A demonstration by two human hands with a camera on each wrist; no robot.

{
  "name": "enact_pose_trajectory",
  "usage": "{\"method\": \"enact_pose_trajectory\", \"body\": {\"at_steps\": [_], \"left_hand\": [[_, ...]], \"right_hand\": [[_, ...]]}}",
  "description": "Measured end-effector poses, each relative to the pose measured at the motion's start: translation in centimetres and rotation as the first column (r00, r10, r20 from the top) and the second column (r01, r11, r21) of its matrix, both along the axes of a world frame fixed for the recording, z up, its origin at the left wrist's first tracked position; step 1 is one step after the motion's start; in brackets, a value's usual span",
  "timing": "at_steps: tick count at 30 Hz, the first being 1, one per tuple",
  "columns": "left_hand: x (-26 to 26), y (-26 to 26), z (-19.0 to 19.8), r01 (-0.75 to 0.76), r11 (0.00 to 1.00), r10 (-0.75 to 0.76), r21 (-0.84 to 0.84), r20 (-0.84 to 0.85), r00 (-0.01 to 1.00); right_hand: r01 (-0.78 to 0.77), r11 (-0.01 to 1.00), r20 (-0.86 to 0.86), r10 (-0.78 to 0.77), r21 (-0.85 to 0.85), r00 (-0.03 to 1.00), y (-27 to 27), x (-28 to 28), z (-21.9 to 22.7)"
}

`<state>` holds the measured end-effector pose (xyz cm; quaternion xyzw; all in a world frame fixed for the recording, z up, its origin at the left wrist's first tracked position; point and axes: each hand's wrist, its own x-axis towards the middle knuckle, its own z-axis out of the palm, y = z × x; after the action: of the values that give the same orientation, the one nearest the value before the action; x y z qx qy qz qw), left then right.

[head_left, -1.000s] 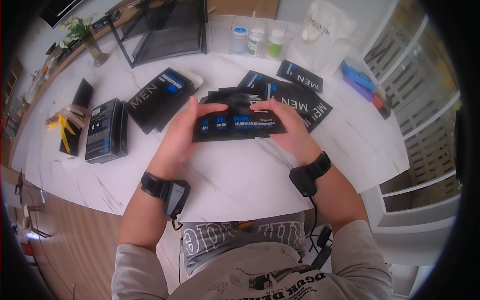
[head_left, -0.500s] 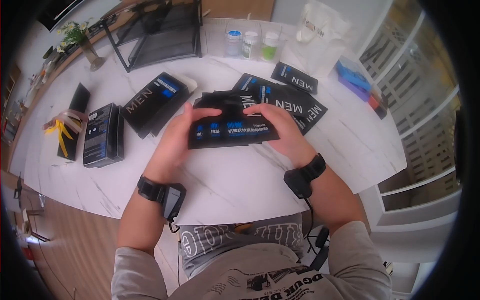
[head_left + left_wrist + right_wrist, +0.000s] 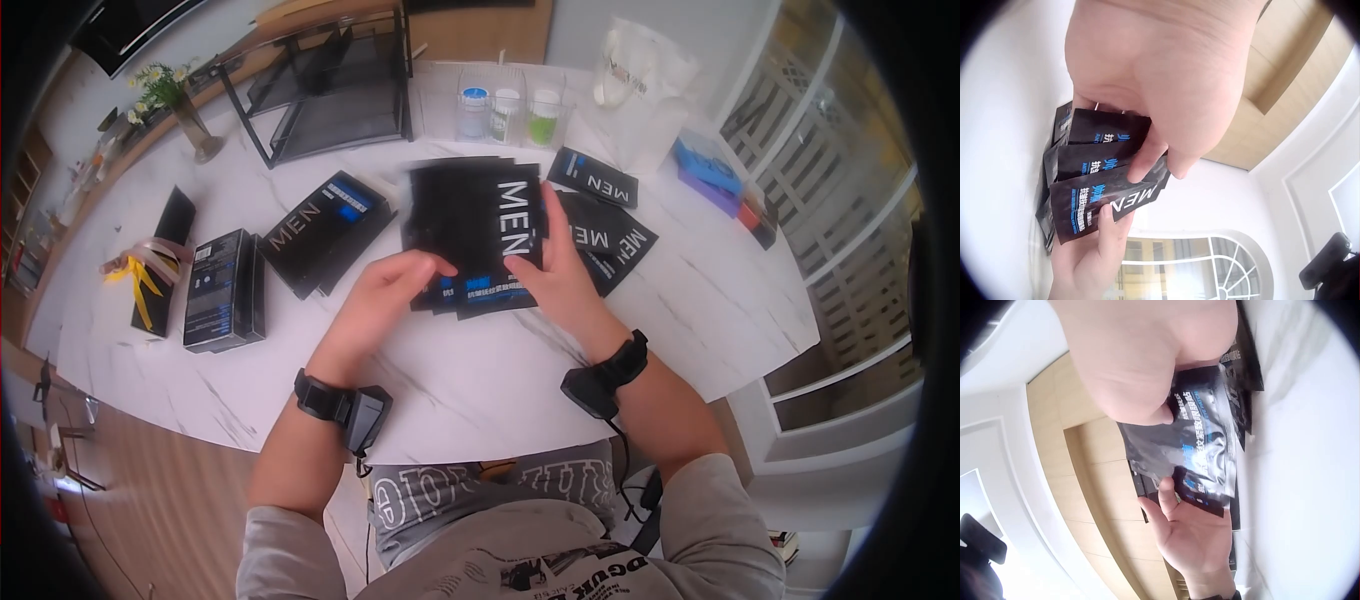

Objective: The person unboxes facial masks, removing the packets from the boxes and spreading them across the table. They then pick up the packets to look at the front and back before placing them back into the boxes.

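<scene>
Our left hand (image 3: 385,300) and right hand (image 3: 565,285), partly closed, are pinching black MEN sachets (image 3: 480,220) above the table (image 3: 450,400). These we are holding together, edges uneven; other sachets (image 3: 592,235) are lying ungathered beyond, and black boxes (image 3: 325,230) are resting leftward.

Table (image 3: 470,395) white w/ grey veins; packets (image 3: 450,210) blk w/ white & blue print. Left: yellow ribbon (image 3: 137,280). Far right: white tote (image 3: 650,105). Shorts (image 3: 425,515) grey w/ white letters.
</scene>
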<state>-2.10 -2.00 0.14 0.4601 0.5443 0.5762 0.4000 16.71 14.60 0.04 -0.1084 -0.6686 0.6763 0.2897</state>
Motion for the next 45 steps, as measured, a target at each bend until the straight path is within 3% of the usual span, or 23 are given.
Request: {"method": "enact_pose_trajectory", "body": {"at_steps": [1, 3, 4, 5, 7, 8, 9, 13, 16, 19, 28, 31, 34, 37, 40, 43, 45], "left_hand": [[-0.2, 0.0, 0.4, -0.017, 0.999, 0.017, -0.027, -0.023, 1.0], [1.1, 0.3, 0.8, -0.161, 0.968, 0.12, 0.191, 0.211, 0.97], [1.4, 0.5, 1.2, -0.247, 0.926, 0.147, 0.285, 0.329, 0.933], [1.0, 0.4, 1.4, -0.208, 0.924, 0.083, 0.322, 0.361, 0.929], [0.2, 0.9, 0.4, -0.181, 0.947, 0.109, 0.266, 0.265, 0.958], [-0.1, 1.0, 0.1, -0.173, 0.956, 0.121, 0.236, 0.217, 0.969], [0.1, 1.0, -0.2, -0.077, 0.96, 0.028, 0.268, 0.184, 0.983], [1.7, 1.0, -0.7, -0.121, 0.98, 0.116, 0.159, 0.041, 0.992], [1.5, 1.1, -1.4, -0.1, 0.991, 0.111, 0.087, -0.138, 0.984], [1.4, 0.9, -0.9, -0.053, 0.999, 0.052, -0.006, -0.139, 0.989], [1.3, 1.1, -1.1, -0.053, 0.995, 0.031, -0.081, -0.261, 0.965], [1.7, 1.3, -1.5, -0.001, 1.0, 0.006, 0.016, -0.304, 0.953], [1.9, 1.4, -1.7, 0.028, 0.998, -0.044, -0.059, -0.301, 0.953], [1.9, 1.4, -2.2, 0.015, 1.0, -0.011, 0.012, -0.291, 0.957], [2.1, 1.4, -1.7, 0.016, 1.0, -0.01, 0.023, -0.262, 0.965], [2.2, 0.9, 0.2, -0.039, 0.991, 0.004, -0.132, -0.253, 0.967], [1.9, 1.0, -0.3, -0.006, 0.999, -0.004, -0.045, -0.216, 0.976]], "right_hand": [[0.031, 0.999, -0.046, -0.031, 0.009, 0.998, -0.1, -0.2, -0.1], [0.134, 0.991, -0.153, -0.133, -0.006, 0.979, -0.2, -0.7, -1.1], [0.137, 0.991, -0.069, -0.136, -0.002, 0.988, -0.2, -0.6, -0.9], [0.139, 0.99, 0.015, -0.139, 0.001, 0.99, -0.1, -0.3, -0.7], [0.154, 0.988, 0.122, -0.152, -0.003, 0.981, -0.5, 0.2, -0.5], [0.145, 0.989, 0.085, -0.143, -0.017, 0.986, -0.8, 0.1, -0.7], [0.133, 0.991, 0.049, -0.132, -0.031, 0.99, -1.0, 0.0, -1.0], [0.072, 0.992, -0.116, -0.085, -0.107, 0.99, -2.4, -0.8, -1.0], [0.044, 0.995, 0.02, -0.043, -0.084, 0.999, -2.4, -0.4, -1.3], [0.013, 0.999, 0.123, -0.009, -0.031, 0.992, -1.7, -0.2, -1.6], [-0.035, 0.998, 0.048, 0.038, -0.052, 0.998, -1.6, -0.1, -1.8], [-0.058, 0.996, 0.024, 0.059, -0.065, 0.998, -1.4, -0.2, -2.2], [-0.049, 0.997, -0.007, 0.049, -0.063, 0.999, -1.5, -0.2, -2.0], [0.016, 0.993, 0.014, -0.017, 0.114, 1.0, -1.6, -0.3, -2.0], [0.022, 0.994, 0.031, -0.026, 0.107, 0.999, -2.0, -0.2, -1.3], [0.078, 0.996, -0.076, -0.074, 0.048, 0.994, -1.9, -0.5, -1.9], [0.044, 0.986, 0.027, -0.049, 0.162, 0.998, -1.4, 0.1, -1.2]]}}
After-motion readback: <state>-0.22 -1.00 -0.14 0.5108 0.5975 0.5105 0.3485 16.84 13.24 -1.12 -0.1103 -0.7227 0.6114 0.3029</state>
